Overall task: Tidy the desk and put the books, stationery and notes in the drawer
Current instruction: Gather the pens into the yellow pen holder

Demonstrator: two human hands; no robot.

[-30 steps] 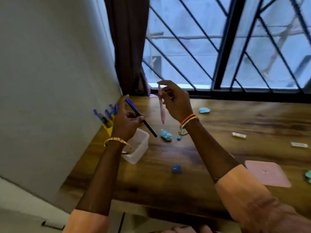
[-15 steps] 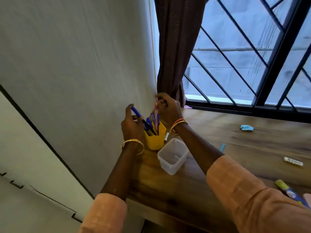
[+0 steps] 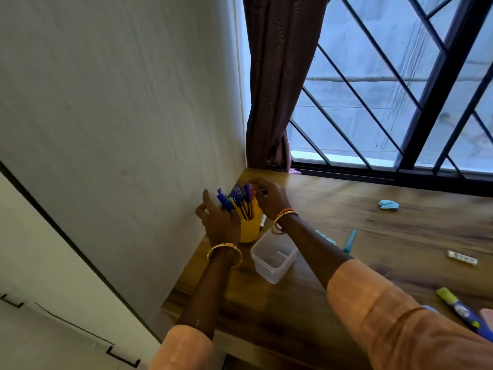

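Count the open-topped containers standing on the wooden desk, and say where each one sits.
2. A yellow pen cup stands by the wall between the two hands; a clear plastic tub sits just in front of it, under the right forearm. The arms may hide others.

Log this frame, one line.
left hand: touching yellow pen cup | right hand: at pens | clear tub: beside cup

a pale wall (image 3: 112, 108) meets a brown curtain (image 3: 277, 84) beside a black-grilled window (image 3: 400, 102), daylit, above the wooden desk (image 3: 373, 209).
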